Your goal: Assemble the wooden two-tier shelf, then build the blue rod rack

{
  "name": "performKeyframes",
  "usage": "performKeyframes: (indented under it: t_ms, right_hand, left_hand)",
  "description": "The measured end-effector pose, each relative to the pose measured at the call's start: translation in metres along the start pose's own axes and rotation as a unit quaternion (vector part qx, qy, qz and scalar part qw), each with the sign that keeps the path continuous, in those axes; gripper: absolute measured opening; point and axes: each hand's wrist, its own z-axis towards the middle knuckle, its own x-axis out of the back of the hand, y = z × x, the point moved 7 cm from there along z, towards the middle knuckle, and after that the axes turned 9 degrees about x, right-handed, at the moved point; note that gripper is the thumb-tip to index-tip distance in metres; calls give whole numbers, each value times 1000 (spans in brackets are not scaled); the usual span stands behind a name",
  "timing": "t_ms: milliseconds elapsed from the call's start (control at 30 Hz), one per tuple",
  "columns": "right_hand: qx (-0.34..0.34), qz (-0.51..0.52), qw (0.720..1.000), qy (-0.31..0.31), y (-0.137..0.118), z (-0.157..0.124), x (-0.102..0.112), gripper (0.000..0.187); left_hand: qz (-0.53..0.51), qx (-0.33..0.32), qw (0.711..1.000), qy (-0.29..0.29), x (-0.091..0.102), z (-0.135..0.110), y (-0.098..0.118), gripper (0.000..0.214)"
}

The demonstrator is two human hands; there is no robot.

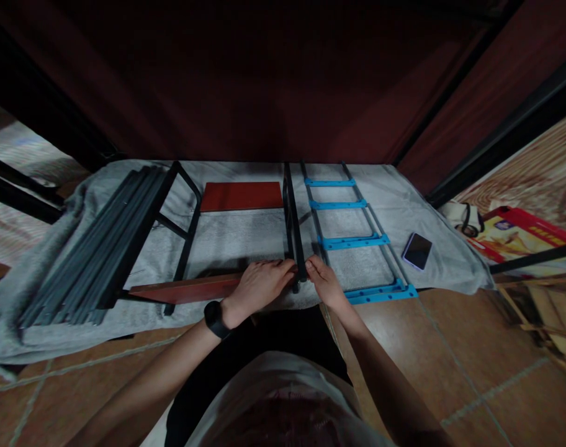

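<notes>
A black metal frame (296,230) stands on the grey cloth, two reddish-brown boards lying between it and a matching black side frame (146,248). Over the inner end of the near board (185,290) rests my left hand (267,282), with a dark band at the wrist. Its fingers are closed against the near end of the frame. From the other side my right hand (324,279) grips the same end, fingers curled and thumb at the bar. Whether a small part sits in its fingertips is hidden. The far board (241,196) lies flat, touched by neither hand.
Several grey tubes (101,242) lie bundled at the left. To the right are thin rods with blue plastic crosspieces (339,205) and a phone (417,251). The cloth-covered surface (236,239) ends at a dark red panel (246,93). A red-and-yellow box (520,236) is at far right.
</notes>
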Motion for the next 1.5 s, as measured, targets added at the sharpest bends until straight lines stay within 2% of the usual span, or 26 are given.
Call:
performKeyframes:
  t_ms: [133, 333, 433, 567, 833, 1033, 1233, 1400, 1500]
  right_hand:
    - [-14, 21, 1000, 5, 3, -3, 1, 36]
    - [17, -2, 1000, -3, -5, -5, 6, 23]
    - [20, -31, 999, -19, -6, -2, 4, 27]
    - [8, -12, 1000, -19, -3, -2, 2, 32]
    - [25, -14, 1000, -2, -7, -7, 5, 20]
    - [10, -14, 1000, -18, -4, -2, 2, 29]
    - [27, 4, 999, 17, -5, -7, 5, 21]
    - [31, -33, 999, -10, -7, -4, 5, 16]
    - [22, -39, 999, -18, -6, 0, 4, 23]
  left_hand:
    - [-1, -2, 1000, -2, 0, 0, 0, 31]
    - [-4, -7, 1000, -3, 0, 1, 0, 33]
    - [-5, -6, 1000, -6, 1, 0, 0, 34]
    - [-5, -3, 1000, -6, 2, 0, 0, 34]
    - [-4, -6, 1000, -6, 0, 0, -1, 35]
    - [-2, -2, 1000, -9, 1, 0, 0, 34]
    - [-1, -7, 1000, -14, 2, 0, 0, 34]
    - [-8, -4, 1000, -9, 0, 0, 0, 34]
    - [-10, -6, 1000, -8, 0, 0, 0, 33]
